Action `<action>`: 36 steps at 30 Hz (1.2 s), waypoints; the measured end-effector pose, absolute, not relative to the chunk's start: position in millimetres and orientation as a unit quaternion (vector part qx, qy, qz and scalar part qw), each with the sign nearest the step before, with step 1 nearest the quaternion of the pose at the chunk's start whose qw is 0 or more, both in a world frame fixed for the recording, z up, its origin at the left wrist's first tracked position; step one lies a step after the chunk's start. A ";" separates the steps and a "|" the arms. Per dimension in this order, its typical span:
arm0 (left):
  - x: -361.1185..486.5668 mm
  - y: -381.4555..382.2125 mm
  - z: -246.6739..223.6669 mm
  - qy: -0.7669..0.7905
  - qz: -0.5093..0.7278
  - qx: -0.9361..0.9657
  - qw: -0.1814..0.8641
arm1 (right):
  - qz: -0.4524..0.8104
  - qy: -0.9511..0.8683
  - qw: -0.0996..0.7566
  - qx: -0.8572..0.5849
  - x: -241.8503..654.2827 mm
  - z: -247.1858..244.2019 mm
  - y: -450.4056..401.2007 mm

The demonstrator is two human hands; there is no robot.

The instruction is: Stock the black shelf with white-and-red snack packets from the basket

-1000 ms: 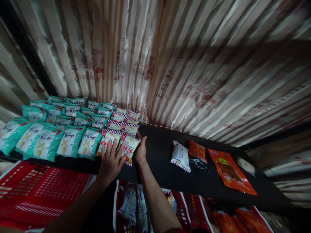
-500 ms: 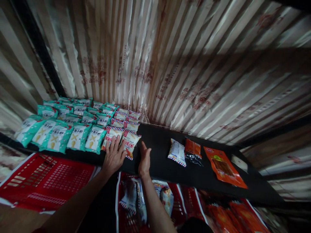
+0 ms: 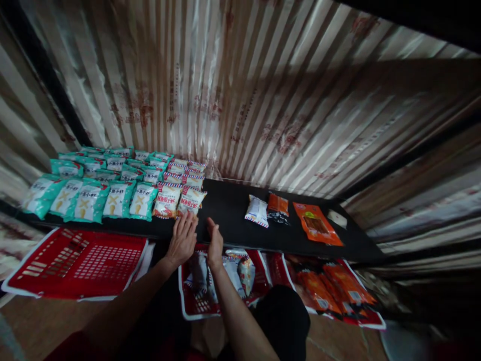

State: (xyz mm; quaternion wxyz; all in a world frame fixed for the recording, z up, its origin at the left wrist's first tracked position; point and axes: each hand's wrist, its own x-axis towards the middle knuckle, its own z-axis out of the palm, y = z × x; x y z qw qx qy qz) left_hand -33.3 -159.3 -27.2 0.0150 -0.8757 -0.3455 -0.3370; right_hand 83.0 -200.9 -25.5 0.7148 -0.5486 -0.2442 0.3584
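My left hand [image 3: 183, 239] lies with outstretched fingers at the lower edge of a red-and-white snack bag [image 3: 191, 199], its fingertips at the bag's bottom. Beside that stands a matching snack bag [image 3: 166, 199]; smaller-looking ones are lined up behind the pair. My right hand [image 3: 215, 244] is held upright on edge, fingers extended, just right of the left hand and apart from the bags. Nothing shows in its grasp. To the left, several teal snack bags [image 3: 88, 199] stand in rows on the black shelf [image 3: 229, 210].
Right along the shelf lie a silvery bag [image 3: 257, 210], a small orange packet [image 3: 278, 204], a large orange packet [image 3: 317, 224] and a white object [image 3: 337, 218]. Below are a red basket [image 3: 75, 265], a basket with bags [image 3: 260, 265] and a basket of orange packets [image 3: 376, 317]. A striped curtain [image 3: 225, 90] hangs behind.
My left hand has drawn back from the front of the red-and-white bags to the lower edge of the right one. That bag now stands straighter beside its neighbour. The view has shifted, showing more of the baskets.
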 end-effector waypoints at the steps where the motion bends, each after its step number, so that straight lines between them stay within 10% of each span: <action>1: -29.5 -170.4 -28.4 -0.329 -0.331 -0.885 0.002 | 0.354 -0.249 0.712 -0.553 82.1 -24.7 -205.5; 18: -7.7 -264.4 -95.4 -0.279 -0.265 -0.914 -0.127 | 0.269 -0.360 0.644 -0.619 75.7 -37.5 -273.9; 25: 4.0 -288.1 -97.6 -0.294 -0.140 -0.930 -0.168 | 0.179 -0.390 0.488 -0.760 105.9 -64.3 -305.9; 36: 47.0 -305.0 -101.8 -0.415 0.050 -0.748 -0.515 | 0.257 -0.347 0.178 -0.884 166.0 -95.9 -340.8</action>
